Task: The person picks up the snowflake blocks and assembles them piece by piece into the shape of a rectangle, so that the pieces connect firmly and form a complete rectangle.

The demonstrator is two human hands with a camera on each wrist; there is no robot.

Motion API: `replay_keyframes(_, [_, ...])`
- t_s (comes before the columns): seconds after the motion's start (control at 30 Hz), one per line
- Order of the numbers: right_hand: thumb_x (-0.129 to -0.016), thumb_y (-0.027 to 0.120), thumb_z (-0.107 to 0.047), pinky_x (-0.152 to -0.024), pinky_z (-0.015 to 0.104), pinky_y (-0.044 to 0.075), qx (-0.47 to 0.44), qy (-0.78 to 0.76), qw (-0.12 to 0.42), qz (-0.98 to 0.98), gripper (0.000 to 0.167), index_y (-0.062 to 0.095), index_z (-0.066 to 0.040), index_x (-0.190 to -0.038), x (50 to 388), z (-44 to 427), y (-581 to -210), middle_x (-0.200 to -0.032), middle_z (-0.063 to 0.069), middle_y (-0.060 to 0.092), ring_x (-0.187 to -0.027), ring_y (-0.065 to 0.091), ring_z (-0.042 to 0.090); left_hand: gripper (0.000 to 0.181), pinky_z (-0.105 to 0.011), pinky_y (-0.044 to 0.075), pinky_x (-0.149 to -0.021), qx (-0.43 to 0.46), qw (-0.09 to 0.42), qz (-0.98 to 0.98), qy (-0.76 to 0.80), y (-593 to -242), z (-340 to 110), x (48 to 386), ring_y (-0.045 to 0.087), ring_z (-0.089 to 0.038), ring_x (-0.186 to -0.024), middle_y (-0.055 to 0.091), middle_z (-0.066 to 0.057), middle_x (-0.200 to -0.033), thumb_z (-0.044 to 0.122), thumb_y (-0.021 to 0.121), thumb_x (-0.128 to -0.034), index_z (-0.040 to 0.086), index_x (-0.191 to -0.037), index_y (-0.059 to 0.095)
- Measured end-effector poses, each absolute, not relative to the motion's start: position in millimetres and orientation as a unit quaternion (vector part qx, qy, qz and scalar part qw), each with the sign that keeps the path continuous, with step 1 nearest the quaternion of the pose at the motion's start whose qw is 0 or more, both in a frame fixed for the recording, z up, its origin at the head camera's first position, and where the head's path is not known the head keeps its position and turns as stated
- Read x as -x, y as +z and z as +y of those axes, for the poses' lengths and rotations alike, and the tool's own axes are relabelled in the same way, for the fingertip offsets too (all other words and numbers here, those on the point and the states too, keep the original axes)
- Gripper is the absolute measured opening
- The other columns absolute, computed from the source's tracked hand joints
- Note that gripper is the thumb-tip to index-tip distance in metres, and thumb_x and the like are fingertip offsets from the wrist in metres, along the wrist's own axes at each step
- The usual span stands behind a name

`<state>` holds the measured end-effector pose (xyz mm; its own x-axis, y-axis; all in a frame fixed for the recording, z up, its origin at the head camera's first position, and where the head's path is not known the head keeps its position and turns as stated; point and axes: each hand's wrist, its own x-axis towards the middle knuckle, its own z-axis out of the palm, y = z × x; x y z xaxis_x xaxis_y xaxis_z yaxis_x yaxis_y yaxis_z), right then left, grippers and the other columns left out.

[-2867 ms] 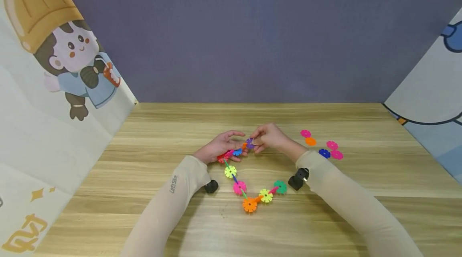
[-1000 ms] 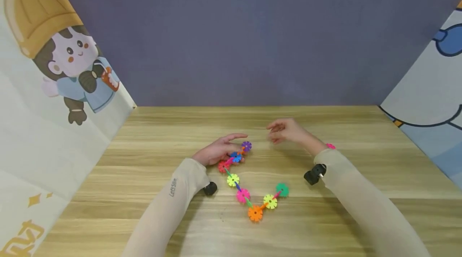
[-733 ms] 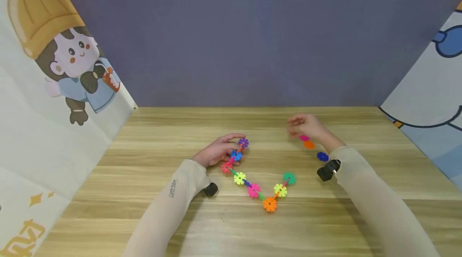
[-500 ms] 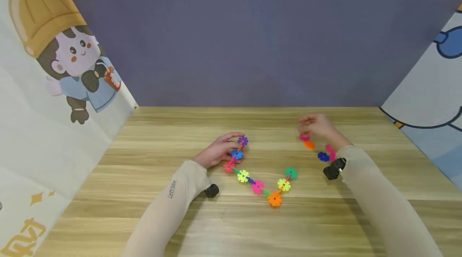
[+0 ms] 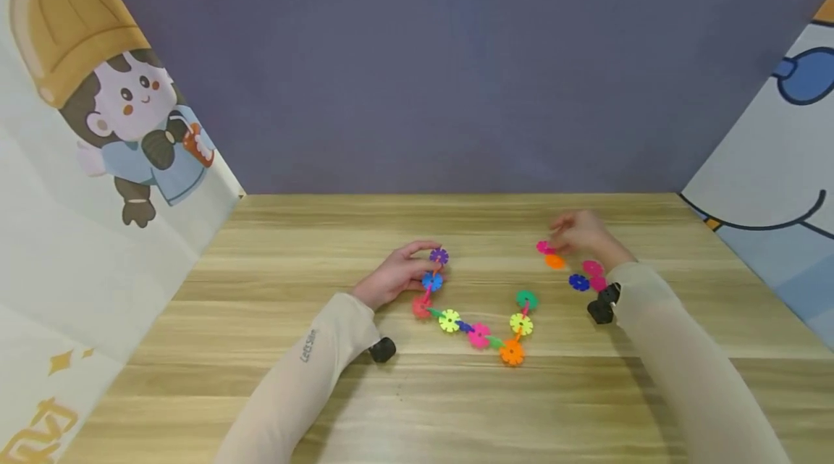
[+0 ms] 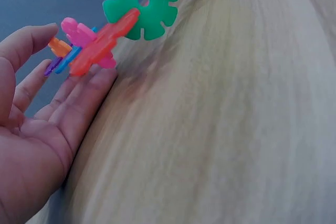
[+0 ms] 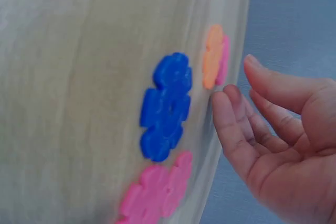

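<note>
A chain of notched plastic discs (image 5: 478,336) curves across the wooden table. My left hand (image 5: 391,278) holds its upper end, where a purple disc (image 5: 439,255) and a blue disc (image 5: 433,281) lie by the fingertips. Seen from the left wrist, the left hand (image 6: 39,124) has its fingers around small orange, blue and purple pieces, with a red disc (image 6: 102,45) beside them joined to a green one (image 6: 140,4). My right hand (image 5: 583,234), slightly blurred, hovers beside a loose pink disc (image 5: 544,247). In the right wrist view the right hand (image 7: 283,140) has bent, parted fingers and holds nothing.
Loose discs lie at the right: orange (image 5: 554,261), dark blue (image 5: 578,282) and two pink (image 5: 593,268). A grey-blue wall (image 5: 456,73) stands behind the table (image 5: 313,232). Printed panels flank both sides. Each wrist carries a black camera.
My right hand has left the purple disc and moved right to the loose discs. The chain's lower part has swung right and up, while my left hand has stayed nearly in place.
</note>
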<state>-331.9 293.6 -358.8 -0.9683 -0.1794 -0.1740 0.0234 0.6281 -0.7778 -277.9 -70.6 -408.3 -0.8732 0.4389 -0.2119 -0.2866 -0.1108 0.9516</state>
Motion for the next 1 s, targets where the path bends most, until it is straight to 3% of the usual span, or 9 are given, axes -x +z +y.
replay_keyframes(0.2, [-0.083, 0.078, -0.007, -0.074, 0.033, 0.061, 0.038, -0.391, 0.137, 0.91, 0.052, 0.057, 0.019, -0.123, 331.3, 289.7, -360.5, -0.117, 0.032, 0.062, -0.078, 0.07, 0.02, 0.052, -0.035, 0.059, -0.083, -0.066, 0.253, 0.622, 0.738, -408.0, -72.1, 276.7, 0.07, -0.018, -0.089, 0.068, -0.022, -0.115, -0.001, 0.06, -0.0958, 0.003, -0.145, 0.045])
replay_keyframes(0.57, [-0.078, 0.08, -0.002, -0.06, 0.026, 0.058, 0.039, -0.34, 0.134, 0.93, 0.036, 0.067, 0.017, -0.106, 337.4, 281.4, -363.5, -0.08, 0.009, 0.072, -0.061, 0.064, 0.011, 0.048, -0.035, 0.059, -0.083, -0.077, 0.258, 0.614, 0.742, -410.4, -77.5, 275.3, 0.07, -0.019, -0.092, 0.068, -0.024, -0.117, -0.003, 0.058, -0.0967, 0.002, -0.143, 0.047])
replay_keyframes(1.0, [-0.079, 0.08, -0.003, -0.056, 0.027, 0.053, 0.045, -0.321, 0.113, 0.939, 0.029, 0.063, 0.008, -0.099, 334.4, 280.8, -364.6, -0.083, 0.013, 0.064, -0.061, 0.056, 0.015, 0.051, -0.035, 0.059, -0.084, -0.089, 0.261, 0.61, 0.742, -413.1, -78.9, 276.5, 0.07, -0.021, -0.097, 0.068, -0.022, -0.117, -0.002, 0.057, -0.0972, 0.001, -0.146, 0.044])
